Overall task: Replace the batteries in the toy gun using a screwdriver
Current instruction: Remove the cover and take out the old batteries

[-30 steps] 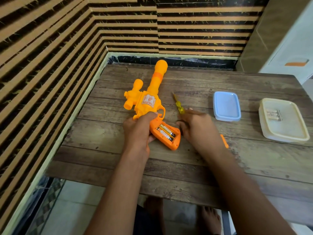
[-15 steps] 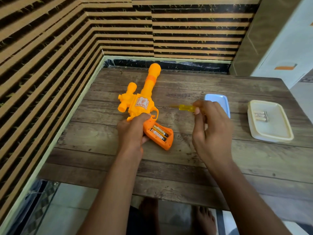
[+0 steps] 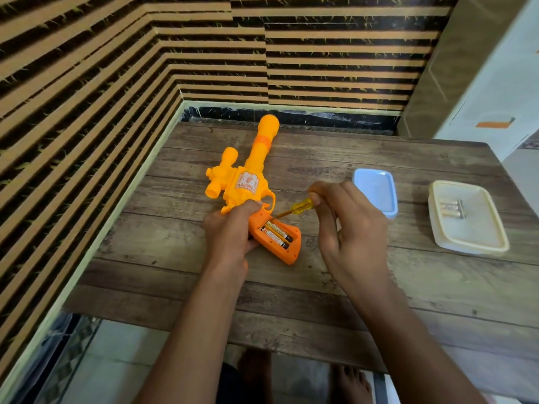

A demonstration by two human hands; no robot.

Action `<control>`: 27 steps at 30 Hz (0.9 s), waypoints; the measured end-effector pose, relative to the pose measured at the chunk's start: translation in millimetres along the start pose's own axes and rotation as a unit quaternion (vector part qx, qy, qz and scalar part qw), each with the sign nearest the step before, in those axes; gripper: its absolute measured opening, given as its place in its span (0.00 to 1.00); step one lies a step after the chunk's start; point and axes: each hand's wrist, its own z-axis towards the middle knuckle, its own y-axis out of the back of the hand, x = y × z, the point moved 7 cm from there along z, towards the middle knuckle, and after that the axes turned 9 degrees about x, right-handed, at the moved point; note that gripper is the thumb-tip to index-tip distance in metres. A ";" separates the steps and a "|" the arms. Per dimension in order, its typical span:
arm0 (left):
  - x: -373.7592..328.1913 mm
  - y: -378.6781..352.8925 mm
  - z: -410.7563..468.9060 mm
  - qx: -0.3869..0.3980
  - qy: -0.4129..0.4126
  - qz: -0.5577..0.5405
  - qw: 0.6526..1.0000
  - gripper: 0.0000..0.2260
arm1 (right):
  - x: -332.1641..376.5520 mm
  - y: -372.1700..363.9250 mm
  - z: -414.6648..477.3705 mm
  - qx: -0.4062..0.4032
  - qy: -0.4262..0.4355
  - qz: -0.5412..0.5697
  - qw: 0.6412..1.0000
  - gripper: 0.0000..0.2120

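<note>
Batteries [image 3: 275, 234] lie side by side in the uncovered compartment of the toy gun [image 3: 248, 182], two cells with dark ends and gold wrapping. The gun is bright yellow-orange plastic with a deeper orange grip, a long barrel with a bulbous muzzle and an orange ring, a stubby scope-like piece on its left side and a pale sticker on the body. It lies flat on the left-centre of the wooden counter [image 3: 350, 287], barrel pointing away toward the striped wall, grip nearest the person.

Of the two hands, the left hand [image 3: 230, 228] wraps its curled fingers round the gun where grip meets body, just beside the trigger guard. The right hand [image 3: 350, 223] pinches the clear yellow handle of the screwdriver [image 3: 302, 206] between thumb and fingertips, the other fingers loosely bent. Its thin shaft slants down to the left, the tip at the top end of the compartment.

To the right sit a blue container [image 3: 376, 188] and a cream tray [image 3: 469, 228] holding spare batteries [image 3: 452, 208].
</note>
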 end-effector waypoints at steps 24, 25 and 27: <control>-0.5 -1.6 -1.2 -0.003 -0.003 -0.012 1.000 0.06 | -25.6 -23.0 1.5 -0.014 -0.114 0.171 0.978 0.06; -0.5 -1.0 -1.3 -0.003 -0.005 -0.013 1.000 0.06 | -27.0 -24.5 1.7 -0.011 -0.114 0.179 0.977 0.06; -0.1 0.0 -0.4 0.000 -0.008 -0.014 1.000 0.06 | -29.5 -27.5 5.8 -0.006 -0.116 0.201 0.973 0.07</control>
